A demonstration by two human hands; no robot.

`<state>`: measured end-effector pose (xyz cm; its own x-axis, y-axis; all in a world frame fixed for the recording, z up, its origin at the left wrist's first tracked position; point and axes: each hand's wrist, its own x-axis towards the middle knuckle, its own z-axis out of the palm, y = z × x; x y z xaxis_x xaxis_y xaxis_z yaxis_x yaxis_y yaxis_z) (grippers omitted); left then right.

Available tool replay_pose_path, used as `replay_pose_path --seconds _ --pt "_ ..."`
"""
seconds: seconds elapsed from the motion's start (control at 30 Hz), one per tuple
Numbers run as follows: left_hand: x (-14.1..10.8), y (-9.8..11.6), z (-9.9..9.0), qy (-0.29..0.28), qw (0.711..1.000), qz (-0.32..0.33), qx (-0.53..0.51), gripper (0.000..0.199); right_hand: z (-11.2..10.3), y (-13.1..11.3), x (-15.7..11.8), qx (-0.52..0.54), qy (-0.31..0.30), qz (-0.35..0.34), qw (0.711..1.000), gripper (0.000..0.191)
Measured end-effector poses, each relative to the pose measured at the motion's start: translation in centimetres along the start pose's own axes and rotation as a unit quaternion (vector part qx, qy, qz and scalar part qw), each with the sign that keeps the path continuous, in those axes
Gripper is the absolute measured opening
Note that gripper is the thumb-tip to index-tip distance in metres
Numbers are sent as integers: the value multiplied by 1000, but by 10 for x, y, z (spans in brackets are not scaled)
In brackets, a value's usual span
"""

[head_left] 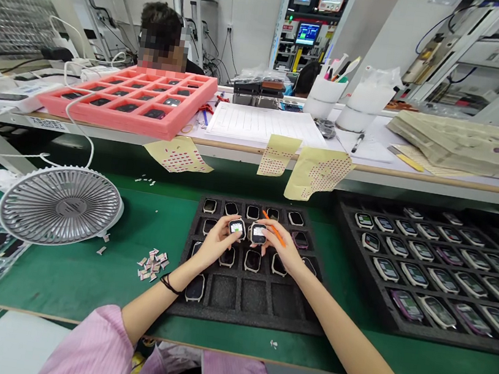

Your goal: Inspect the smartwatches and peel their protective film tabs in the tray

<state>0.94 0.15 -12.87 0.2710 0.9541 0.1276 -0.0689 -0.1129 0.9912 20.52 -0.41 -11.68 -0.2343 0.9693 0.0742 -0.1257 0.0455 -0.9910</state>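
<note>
My left hand (214, 241) is closed on a smartwatch body (237, 228) without a strap, its screen lit. My right hand (287, 249) grips a second smartwatch body (258, 233), also lit, close beside the first. A thin orange stick (274, 229) lies across my right fingers; its kind is not clear. Both hands are above a black foam tray (231, 317). Watch bodies such as this dark-screened one (195, 288) sit in its compartments, and several front compartments hold none.
A round grey fan (61, 205) stands at left, near a pile of small white pieces (152, 264). More watch bodies fill a black tray (376, 291) at right. On the shelf are a pink foam tray (165, 129) and paper sheets (265, 124). A person (160, 32) sits beyond.
</note>
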Motion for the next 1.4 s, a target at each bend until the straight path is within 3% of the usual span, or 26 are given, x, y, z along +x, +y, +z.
replay_pose_path --seconds 0.1,0.17,0.33,0.5,0.7,0.83,0.93,1.4 --pt "-4 0 3 -42 997 36 56 57 1 3 1 -4 -2 8 1000 28" --pt "-6 1 4 -61 989 68 119 52 2 6 2 -12 -11 13 1000 29" --pt "-6 1 0 -39 939 178 290 43 7 13 0 -64 -38 10 997 31" --pt "-4 0 -2 -63 918 186 344 46 13 15 -6 -140 -50 2 989 37" --pt "-5 5 -1 -37 923 223 312 42 13 6 -6 -1 -74 43 996 44" --pt "-7 12 1 -45 923 259 280 44 10 -1 -7 109 -156 134 973 42" --pt "-9 14 2 -59 928 271 249 44 9 -3 -9 165 -205 152 953 44" --pt "-9 12 3 -82 927 287 229 43 18 -1 -11 160 -147 120 969 49"
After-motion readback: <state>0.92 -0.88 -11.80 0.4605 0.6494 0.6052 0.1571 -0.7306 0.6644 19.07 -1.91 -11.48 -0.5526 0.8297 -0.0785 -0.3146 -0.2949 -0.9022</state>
